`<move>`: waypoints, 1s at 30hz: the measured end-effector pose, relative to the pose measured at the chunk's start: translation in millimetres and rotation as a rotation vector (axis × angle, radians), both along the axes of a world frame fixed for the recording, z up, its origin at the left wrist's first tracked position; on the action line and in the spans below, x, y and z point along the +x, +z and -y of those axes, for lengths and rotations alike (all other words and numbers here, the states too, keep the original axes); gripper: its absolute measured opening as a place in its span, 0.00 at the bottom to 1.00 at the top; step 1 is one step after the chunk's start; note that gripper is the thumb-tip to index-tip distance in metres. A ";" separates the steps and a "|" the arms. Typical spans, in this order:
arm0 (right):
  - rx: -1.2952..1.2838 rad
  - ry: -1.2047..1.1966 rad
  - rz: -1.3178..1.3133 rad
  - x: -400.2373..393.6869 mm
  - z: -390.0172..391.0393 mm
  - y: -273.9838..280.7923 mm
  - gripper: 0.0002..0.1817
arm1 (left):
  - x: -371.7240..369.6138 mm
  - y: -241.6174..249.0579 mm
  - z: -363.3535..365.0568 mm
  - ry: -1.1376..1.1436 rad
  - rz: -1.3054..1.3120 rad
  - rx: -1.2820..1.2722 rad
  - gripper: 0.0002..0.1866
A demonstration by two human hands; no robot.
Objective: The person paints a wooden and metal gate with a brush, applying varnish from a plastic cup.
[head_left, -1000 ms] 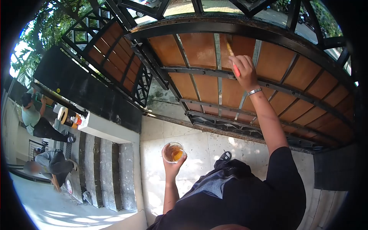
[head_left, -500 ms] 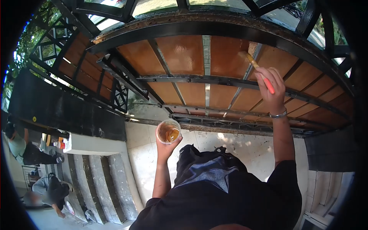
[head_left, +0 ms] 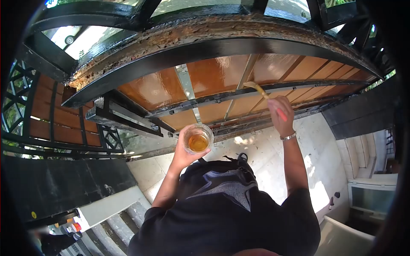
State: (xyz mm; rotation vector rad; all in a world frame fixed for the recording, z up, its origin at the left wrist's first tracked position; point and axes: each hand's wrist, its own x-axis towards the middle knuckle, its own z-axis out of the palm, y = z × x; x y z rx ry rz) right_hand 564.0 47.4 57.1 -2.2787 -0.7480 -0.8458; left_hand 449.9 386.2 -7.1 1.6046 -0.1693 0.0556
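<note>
Brush: the slim paintbrush with a yellow shaft and red-ended handle [head_left: 260, 89] lies at 2 o'clock from the cup, its tip near the lower edge of the glossy panels; contact cannot be told. It looks light and stiff in the shaft, softer at the bristles; the handle is the place to hold.
Right hand: the right hand [head_left: 287, 106] is closed round the handle, fingers curled with no visible opening.
Cup: the clear, round, open-topped cup [head_left: 210, 135] is at the left hand, with amber liquid [head_left: 198, 142] inside. It seems light and thin-walled, likely to flex if squeezed and spill if tipped; its outer side offers the best hold.
Left hand: the left hand [head_left: 180, 155] is curved round the cup's side, open only to its width.
Panels: the glossy reddish-brown panels [head_left: 215, 74] stretch from 11 to 2 o'clock of the cup, probably slick where they shine.
Edges: the black curved metal bar [head_left: 171, 53] bounds them above; the rough rusty ledge [head_left: 205, 32] lies beyond, at 12 o'clock.
Room: the pale tiled floor [head_left: 273, 143] shows at 3 o'clock, between the forearms.
</note>
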 end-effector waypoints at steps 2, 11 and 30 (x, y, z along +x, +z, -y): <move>0.016 -0.131 -0.016 -7.7 2.2 13.9 0.10 | 5.9 -7.3 -17.4 -0.093 0.000 -0.006 0.51; -0.117 -0.086 0.480 -25.1 -86.1 73.3 0.18 | 10.6 -11.7 -57.4 -0.285 0.005 -0.016 0.53; 0.125 -0.442 0.514 -21.0 -127.6 57.7 0.07 | -5.2 -13.7 -80.8 -0.252 0.020 -0.077 0.50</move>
